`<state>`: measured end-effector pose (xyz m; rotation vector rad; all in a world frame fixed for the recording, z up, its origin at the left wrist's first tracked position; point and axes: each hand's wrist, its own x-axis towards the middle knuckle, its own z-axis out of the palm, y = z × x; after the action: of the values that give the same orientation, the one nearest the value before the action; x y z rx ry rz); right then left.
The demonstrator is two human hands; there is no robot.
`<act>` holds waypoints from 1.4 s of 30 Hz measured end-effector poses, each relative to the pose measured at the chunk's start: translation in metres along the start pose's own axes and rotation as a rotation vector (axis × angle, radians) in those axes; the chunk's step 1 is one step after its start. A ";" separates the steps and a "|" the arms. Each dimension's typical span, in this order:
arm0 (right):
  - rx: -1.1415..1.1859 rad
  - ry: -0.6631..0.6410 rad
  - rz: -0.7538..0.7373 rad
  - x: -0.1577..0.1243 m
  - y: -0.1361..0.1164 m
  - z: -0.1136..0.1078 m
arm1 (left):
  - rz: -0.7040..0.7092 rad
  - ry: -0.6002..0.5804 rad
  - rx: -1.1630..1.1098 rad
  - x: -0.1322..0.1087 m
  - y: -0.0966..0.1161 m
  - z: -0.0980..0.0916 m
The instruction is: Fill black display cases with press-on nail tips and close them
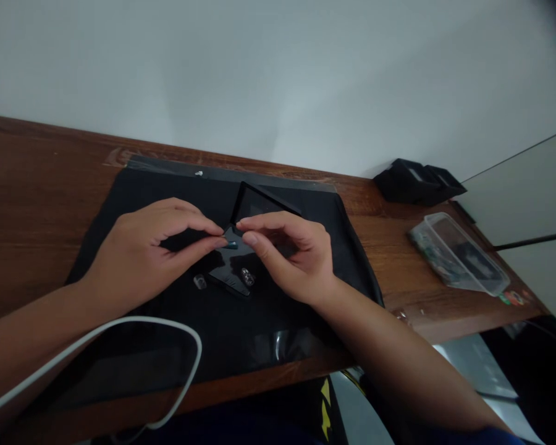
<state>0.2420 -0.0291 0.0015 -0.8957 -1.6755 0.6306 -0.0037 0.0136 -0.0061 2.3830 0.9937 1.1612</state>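
Observation:
My left hand (151, 250) pinches a small dark teal piece (231, 245) between thumb and forefinger; its exact kind is too small to tell. Close beside it, my right hand (291, 250) has its thumb and forefinger pinched together, and I cannot make out what is between them. Below the fingertips lies a dark glossy flat object (227, 272), partly hidden. A shiny clear piece (247, 276) rests at its right edge, and another small clear piece (200, 282) sits to its left. Behind the right hand lies a black framed panel (259, 203).
A black mat (306, 334) covers part of the wooden table (37, 179). At its back edge is a small white bit (199, 173). Black bins (414, 181) and a clear plastic box (463, 253) stand at right. A white cable (185, 327) loops across the front left.

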 end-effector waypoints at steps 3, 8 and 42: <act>0.008 0.010 -0.025 0.002 -0.002 -0.001 | -0.007 0.028 -0.006 0.000 0.003 0.000; 0.009 -0.067 0.059 0.004 -0.001 -0.002 | 0.012 0.060 -0.004 0.001 0.006 0.002; -0.188 -0.233 0.198 0.003 0.005 -0.007 | 0.060 -0.260 0.147 0.002 -0.033 0.007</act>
<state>0.2493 -0.0238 0.0010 -1.1696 -1.8921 0.7430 -0.0123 0.0386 -0.0276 2.6116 0.9546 0.7936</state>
